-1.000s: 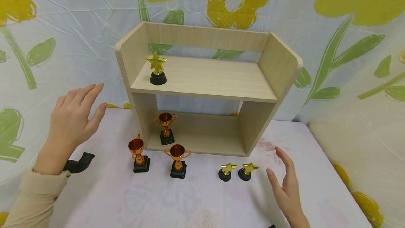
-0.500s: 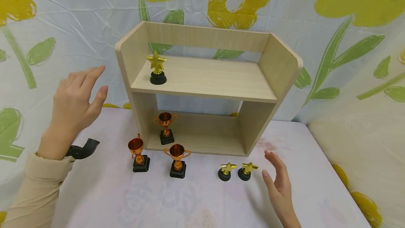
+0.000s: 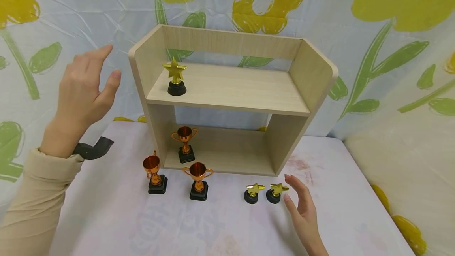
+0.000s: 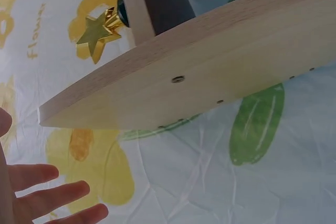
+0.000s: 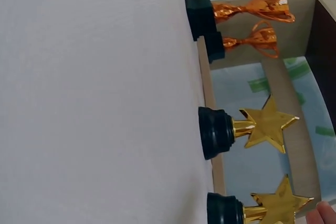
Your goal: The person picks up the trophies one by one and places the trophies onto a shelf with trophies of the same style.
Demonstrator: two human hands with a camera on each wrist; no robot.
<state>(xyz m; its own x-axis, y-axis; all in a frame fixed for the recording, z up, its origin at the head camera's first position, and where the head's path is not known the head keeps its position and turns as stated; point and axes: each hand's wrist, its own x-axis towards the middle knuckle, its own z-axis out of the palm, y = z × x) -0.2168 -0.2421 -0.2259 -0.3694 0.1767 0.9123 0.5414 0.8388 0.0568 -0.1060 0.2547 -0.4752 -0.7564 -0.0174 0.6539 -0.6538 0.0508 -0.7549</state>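
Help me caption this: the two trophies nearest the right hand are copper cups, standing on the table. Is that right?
The kind is wrong: nearest the right hand are two gold star trophies, as the right wrist view shows. They do stand on the table.

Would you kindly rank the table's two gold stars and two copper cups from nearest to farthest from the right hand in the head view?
From the right hand:
1. Right gold star, beside the hand
2. Left gold star, beside the first
3. Right copper cup, left of both stars
4. Left copper cup, further left still
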